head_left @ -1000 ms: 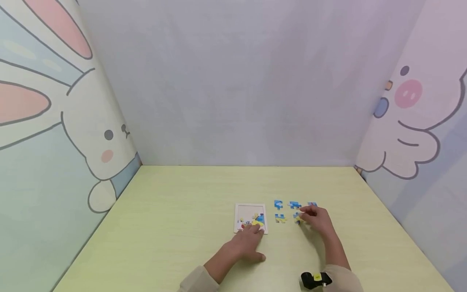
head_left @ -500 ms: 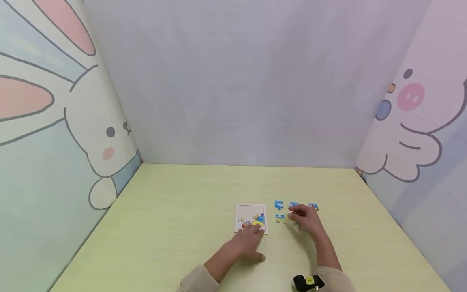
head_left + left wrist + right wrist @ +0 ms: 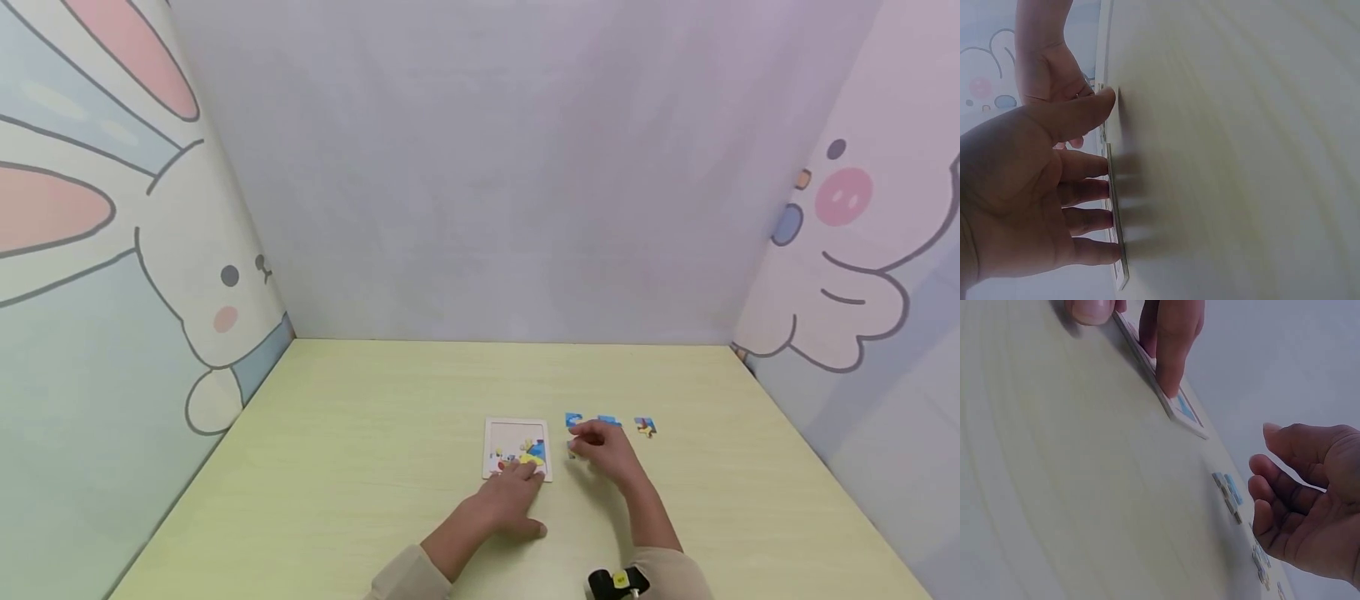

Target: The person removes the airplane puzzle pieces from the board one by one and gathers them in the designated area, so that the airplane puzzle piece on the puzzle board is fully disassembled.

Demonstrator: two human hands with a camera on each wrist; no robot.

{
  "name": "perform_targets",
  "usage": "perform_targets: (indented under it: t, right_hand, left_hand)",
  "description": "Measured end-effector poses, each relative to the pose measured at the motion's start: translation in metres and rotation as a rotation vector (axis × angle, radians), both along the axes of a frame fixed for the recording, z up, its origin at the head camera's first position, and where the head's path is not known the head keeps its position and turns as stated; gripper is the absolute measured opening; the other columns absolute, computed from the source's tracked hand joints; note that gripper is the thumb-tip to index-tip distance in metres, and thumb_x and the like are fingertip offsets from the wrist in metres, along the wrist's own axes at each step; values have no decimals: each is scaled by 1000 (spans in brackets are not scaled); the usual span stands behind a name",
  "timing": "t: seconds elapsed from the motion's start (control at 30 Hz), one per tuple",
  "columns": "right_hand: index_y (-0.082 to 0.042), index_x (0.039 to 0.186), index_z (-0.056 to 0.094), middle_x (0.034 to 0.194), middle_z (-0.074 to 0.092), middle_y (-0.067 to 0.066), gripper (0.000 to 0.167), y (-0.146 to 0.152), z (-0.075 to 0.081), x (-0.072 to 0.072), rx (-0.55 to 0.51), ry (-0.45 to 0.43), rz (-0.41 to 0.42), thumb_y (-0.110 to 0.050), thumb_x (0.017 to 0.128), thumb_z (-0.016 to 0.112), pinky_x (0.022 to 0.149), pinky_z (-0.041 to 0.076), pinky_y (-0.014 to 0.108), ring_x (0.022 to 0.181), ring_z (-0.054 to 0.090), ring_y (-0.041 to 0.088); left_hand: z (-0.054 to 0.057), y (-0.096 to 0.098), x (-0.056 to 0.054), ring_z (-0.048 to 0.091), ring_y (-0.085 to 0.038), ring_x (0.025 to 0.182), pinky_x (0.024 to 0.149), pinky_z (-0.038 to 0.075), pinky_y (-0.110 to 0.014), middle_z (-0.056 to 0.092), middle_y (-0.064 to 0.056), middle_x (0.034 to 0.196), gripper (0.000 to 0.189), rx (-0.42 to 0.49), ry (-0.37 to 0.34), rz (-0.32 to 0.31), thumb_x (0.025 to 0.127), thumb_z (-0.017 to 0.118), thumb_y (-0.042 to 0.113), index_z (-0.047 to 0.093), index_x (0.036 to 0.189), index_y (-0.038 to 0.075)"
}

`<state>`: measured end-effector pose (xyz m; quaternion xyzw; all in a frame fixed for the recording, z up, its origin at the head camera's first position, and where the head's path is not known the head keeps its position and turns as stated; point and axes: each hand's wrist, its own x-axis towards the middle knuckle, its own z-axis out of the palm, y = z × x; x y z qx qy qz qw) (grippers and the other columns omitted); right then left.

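Observation:
A small square puzzle tray (image 3: 517,422) with a white border lies on the table, coloured pieces filling its lower right part. My left hand (image 3: 506,504) lays its straight fingertips on the tray's near edge, thumb spread out beside it. Just right of the tray, my right hand (image 3: 603,454) hovers over loose jigsaw pieces. In the right wrist view, that hand (image 3: 1310,500) has loosely bent fingers, the thumb apart, and nothing shows between them. Below its fingers lies a blue piece (image 3: 1234,487). A red, yellow and blue piece (image 3: 645,426) lies at the right.
Two blue jigsaw pieces, one at the left of the far row (image 3: 573,417) and one in its middle (image 3: 610,420), show beyond the right hand. The pale yellow table (image 3: 360,417) meets a grey back wall (image 3: 510,208) and cartoon-printed side walls.
My right hand has moved left over the loose pieces, towards the tray, uncovering the right piece of the far row. The left hand stays on the tray.

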<state>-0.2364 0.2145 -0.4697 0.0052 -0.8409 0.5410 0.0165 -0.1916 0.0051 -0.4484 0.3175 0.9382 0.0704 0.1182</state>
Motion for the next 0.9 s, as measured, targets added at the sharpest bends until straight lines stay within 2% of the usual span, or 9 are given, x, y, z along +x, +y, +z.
perform_targets:
  t: [0.4,0.57,0.9]
  right_hand:
    - [4,95,67,79,63,3,15,-25,0,-10,75,55,107,1,81,69,64,46,29,73,55,17]
    - [2,96,67,79,62,2,15,-31,-3,-16,127,28,156,2,81,68,66,46,31,73,54,17]
    - [0,90,68,72,57,2,15,-40,-1,-24,224,-33,158,5,76,65,59,43,29,67,50,16]
  left_hand:
    - [-1,1,-2,34,-26,130,98,37,-41,40,-3,141,72,5,-22,6,78,69,48,48,136,10]
    - [-2,1,-1,35,-27,129,97,37,-41,40,-5,141,72,1,-7,-10,78,69,47,48,136,9]
    - [3,0,0,36,-28,128,96,39,-41,41,-5,140,72,-5,23,-22,78,70,46,48,135,8]
